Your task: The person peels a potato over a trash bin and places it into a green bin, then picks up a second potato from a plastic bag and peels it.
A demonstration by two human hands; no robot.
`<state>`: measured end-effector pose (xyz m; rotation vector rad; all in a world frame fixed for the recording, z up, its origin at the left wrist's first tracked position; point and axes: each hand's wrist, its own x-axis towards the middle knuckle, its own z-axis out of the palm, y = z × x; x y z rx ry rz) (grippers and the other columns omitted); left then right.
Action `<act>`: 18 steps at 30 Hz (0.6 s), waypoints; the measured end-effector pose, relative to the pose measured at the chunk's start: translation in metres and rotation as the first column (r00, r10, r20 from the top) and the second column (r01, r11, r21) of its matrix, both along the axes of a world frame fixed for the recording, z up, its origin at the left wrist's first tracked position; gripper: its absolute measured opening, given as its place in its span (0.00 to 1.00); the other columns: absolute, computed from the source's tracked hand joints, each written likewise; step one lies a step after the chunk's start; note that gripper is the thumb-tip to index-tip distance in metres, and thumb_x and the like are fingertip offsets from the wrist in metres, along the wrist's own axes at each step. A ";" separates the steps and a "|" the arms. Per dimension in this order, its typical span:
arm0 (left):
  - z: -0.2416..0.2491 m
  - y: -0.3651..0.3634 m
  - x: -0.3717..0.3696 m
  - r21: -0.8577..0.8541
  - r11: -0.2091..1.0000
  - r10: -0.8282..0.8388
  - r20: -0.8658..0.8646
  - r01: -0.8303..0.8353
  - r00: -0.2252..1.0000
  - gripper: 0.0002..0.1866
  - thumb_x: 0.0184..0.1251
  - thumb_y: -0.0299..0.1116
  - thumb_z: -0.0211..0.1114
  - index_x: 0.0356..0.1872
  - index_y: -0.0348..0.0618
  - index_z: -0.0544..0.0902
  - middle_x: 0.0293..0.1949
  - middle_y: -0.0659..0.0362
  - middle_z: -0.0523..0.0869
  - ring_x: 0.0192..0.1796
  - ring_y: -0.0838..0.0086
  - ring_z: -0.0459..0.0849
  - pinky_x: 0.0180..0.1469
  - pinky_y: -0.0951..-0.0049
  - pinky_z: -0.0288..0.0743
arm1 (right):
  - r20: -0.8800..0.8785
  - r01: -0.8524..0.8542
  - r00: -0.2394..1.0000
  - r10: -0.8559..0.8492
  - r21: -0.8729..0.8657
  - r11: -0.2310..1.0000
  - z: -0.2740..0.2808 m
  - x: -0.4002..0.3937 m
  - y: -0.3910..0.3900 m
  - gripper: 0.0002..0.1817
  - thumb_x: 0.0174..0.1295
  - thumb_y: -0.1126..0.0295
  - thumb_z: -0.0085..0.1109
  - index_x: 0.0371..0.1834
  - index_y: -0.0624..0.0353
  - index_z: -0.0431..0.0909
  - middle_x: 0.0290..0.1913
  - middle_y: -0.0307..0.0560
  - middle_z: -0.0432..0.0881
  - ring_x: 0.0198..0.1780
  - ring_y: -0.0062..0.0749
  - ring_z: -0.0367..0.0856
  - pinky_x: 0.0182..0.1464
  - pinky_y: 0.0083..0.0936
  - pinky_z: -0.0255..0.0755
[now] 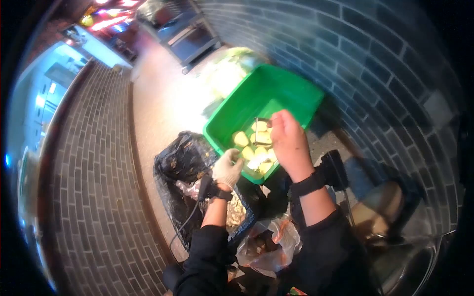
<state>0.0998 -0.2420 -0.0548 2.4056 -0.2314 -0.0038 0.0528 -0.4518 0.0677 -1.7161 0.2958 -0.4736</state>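
in the head view, saw the bare right hand (290, 140) closed around a dark, thin-framed, peeler-like tool (256, 131), held over the near part of a bright green, rectangular plastic tub (296, 91). found the left hand (227, 170), gloved in off-white fabric, with bent fingers at the tub's near left rim; could not tell whether gripping anything or not. saw pale yellow, rounded, potato-like pieces (241, 139) grouped inside the tub, below the tool and just beside the left hand, some washed out by glare. noted a black strap (308, 186) around the right wrist. beneath the left forearm, saw a container lined with crumpled black plastic (170, 160), with pale, shredded-looking scraps (236, 212) inside. between the forearms, found an open, translucent plastic bag (247, 256) with brownish contents (266, 241), too dim to identify. alongside the tub, saw a dark grey brick wall (370, 54).
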 end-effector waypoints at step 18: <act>0.337 0.033 -0.217 -0.375 0.885 -0.077 0.470 0.278 0.879 0.27 0.57 0.25 0.67 0.60 0.29 0.74 0.61 0.46 0.77 0.61 0.64 0.78 0.67 0.64 0.70 | 0.018 -0.259 0.966 0.260 -0.026 0.965 -0.038 -0.002 0.052 0.19 0.77 0.57 0.43 0.35 0.60 0.74 0.25 0.37 0.74 0.28 0.24 0.72 0.33 0.27 0.68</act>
